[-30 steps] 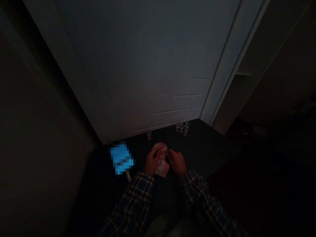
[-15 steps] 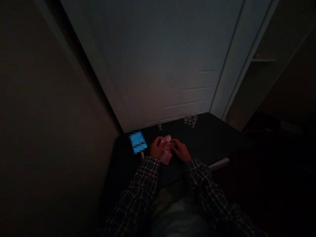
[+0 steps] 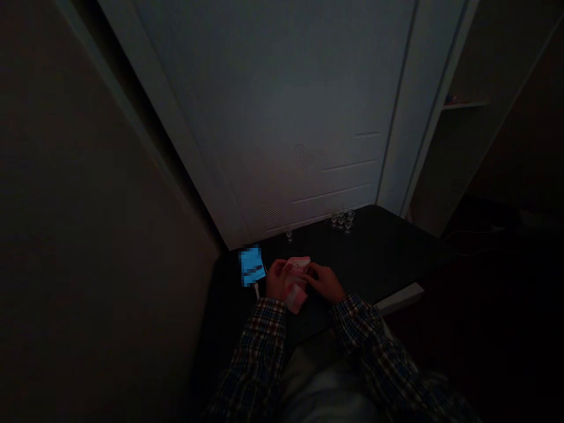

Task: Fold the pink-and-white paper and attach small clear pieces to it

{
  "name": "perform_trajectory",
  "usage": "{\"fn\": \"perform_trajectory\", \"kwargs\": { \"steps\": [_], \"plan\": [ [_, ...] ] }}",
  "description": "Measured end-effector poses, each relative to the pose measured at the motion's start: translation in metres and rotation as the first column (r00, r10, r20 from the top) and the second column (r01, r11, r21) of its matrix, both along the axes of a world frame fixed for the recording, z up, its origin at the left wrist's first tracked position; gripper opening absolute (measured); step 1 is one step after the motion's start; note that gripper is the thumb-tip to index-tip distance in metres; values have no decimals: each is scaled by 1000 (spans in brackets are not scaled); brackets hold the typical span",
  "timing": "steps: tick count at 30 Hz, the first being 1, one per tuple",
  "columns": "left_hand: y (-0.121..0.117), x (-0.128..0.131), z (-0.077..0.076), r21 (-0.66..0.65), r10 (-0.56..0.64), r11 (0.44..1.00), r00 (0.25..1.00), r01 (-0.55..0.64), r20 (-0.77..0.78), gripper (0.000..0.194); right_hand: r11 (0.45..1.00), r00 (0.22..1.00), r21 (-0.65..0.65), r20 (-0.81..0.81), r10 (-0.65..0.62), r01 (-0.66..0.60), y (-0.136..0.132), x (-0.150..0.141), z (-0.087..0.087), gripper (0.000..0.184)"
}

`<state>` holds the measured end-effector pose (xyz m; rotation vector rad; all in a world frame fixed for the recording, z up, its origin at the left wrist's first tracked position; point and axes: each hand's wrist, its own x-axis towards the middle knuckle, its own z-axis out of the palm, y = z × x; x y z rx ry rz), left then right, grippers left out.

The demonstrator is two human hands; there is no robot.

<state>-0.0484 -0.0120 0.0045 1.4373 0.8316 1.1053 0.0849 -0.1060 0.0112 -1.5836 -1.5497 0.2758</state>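
Observation:
Between my hands is a pink and white cloth (image 3: 296,298), crumpled, its lower corner hanging toward me over the dark table (image 3: 379,252). My left hand (image 3: 276,281) grips its left side with bent fingers. The fingers of my right hand (image 3: 326,283) are closed at the cloth's upper right edge. Whether something small lies in the folds is too dim to tell. Beyond the cloth, a single small clear glass (image 3: 289,235) stands near the back edge. A cluster of several similar small glasses (image 3: 342,221) stands to its right.
Left of my left hand a device with a bright blue, pixelated screen (image 3: 252,264) sits by a white cable (image 3: 257,291). A pale panel with embossed hearts (image 3: 304,157) rises behind the table. A white strip (image 3: 400,298) juts out below the right front edge.
The view has shifted a little, so everything sits slightly lower. The cloth is spread a bit more upright between my hands, and both hands keep hold of it.

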Motion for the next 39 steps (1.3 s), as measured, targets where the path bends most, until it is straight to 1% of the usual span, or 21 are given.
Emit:
{"fn": "perform_trajectory", "kwargs": {
  "steps": [2, 6, 8, 11, 14, 16, 18, 22, 25, 27, 30, 32, 36, 37, 39],
  "plan": [
    [4, -1, -1, -23, -33, 999, 999, 33, 4, 25, 1000, 1000, 0, -9, -1, 1, 1, 0, -1, 27],
    [7, -3, 0, -125, -137, 981, 988, 146, 78, 32, 1000, 999, 2, -35, -3, 3, 0, 0, 1, 29],
    [6, -4, 2, -159, -155, 973, 985, 166, 81, 35, 1000, 998, 6, -59, 3, -3, -2, 0, 4, 29],
    [4, -7, 3, -144, -179, 973, 984, 181, 26, 34, 1000, 995, 7, -98, 20, -19, -5, -1, 7, 27],
    [4, -8, 2, -118, -206, 972, 978, 204, -11, 32, 999, 992, 24, -122, 25, -22, -5, -2, 8, 19],
    [5, -8, 1, -115, -190, 976, 982, 187, -16, 31, 999, 991, 48, -129, 21, -15, -5, -1, 7, 14],
    [6, -6, 0, -75, -164, 984, 986, 163, -19, 29, 997, 991, 83, -132, 12, -1, -3, -1, 6, 14],
    [5, -3, -2, -47, -121, 992, 992, 119, -34, 29, 988, 989, 156, -145, 41, -18, -2, 2, 4, 23],
    [3, 0, -2, -64, -104, 993, 992, 99, -71, 29, 990, 987, 136, -154, 53, -32, -1, 5, 1, 24],
    [3, 1, -1, -79, -136, 989, 986, 129, -95, 31, 992, 985, 121, -163, 47, -27, 0, 7, -3, 20],
    [2, 1, 1, -101, -122, 988, 989, 114, -82, 34, 993, 983, 109, -178, 53, -34, 1, 8, -6, 20],
    [1, 0, 2, -117, -136, 985, 987, 126, -82, 34, 995, 978, 93, -202, 58, -40, 1, 8, -6, 23],
    [-4, -3, 4, -105, -106, 990, 992, 99, -66, 31, 997, 947, 75, -318, 44, -21, 0, 7, -5, 38],
    [-6, -4, 4, -94, -105, 991, 992, 98, -69, 31, 997, 940, 76, -338, 43, -18, 0, 7, -5, 38],
    [-10, -7, 5, -70, -96, 993, 991, 90, -90, 32, 997, 939, 71, -341, 39, -15, -1, 6, -5, 33]
  ]
}}
